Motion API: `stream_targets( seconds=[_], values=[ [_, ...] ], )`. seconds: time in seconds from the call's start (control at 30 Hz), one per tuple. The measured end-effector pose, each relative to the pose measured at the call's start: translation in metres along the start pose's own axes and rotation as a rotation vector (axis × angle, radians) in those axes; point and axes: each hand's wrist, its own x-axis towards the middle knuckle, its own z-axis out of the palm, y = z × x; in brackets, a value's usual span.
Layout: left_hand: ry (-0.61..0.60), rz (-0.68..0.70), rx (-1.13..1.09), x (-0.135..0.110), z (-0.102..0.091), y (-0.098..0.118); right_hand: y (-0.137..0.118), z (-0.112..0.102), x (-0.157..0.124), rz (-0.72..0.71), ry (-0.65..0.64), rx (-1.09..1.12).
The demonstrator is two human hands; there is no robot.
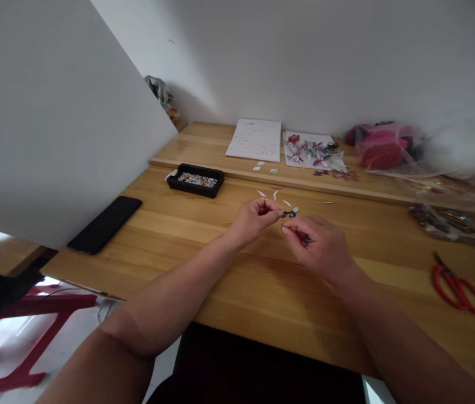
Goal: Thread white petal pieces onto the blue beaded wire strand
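Note:
My left hand [256, 223] is closed in a pinch above the wooden table, with a small dark blue curled piece [291, 213] at its fingertips. Close beside it, my right hand [324, 247] is closed too, thumb and forefinger pressed together just below the blue piece. What those fingertips pinch is too small to make out. A tiny bluish bit [307, 240] shows among the right fingers. Just beyond the hands lie several small white petal-shaped pieces [287, 203] and a thin red piece [277, 187].
A black tray [216, 189] of small beads stands at left, near a black phone [105, 224]. Red-handled scissors [458, 286] lie at right, below a clear bag [443, 221]. On the raised back ledge are a white sheet [258, 140], colourful flower pieces [315, 152] and a pink bundle [384, 146].

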Motion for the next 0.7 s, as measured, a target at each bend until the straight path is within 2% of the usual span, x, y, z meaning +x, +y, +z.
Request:
stream_targets(
  seconds=[0.2, 0.4, 0.7],
  values=[
    [-0.101, -0.037, 0.047, -0.002, 0.002, 0.001, -0.001, -0.013, 0.006, 0.151, 0.093, 0.044],
    [-0.176, -0.117, 0.054, -0.004, 0.001, 0.001, 0.004, -0.017, 0.007, 0.285, 0.093, 0.128],
    [-0.214, -0.163, 0.01, -0.006, 0.001, 0.005, 0.006, -0.015, 0.007, 0.418, 0.069, 0.234]
  ],
)
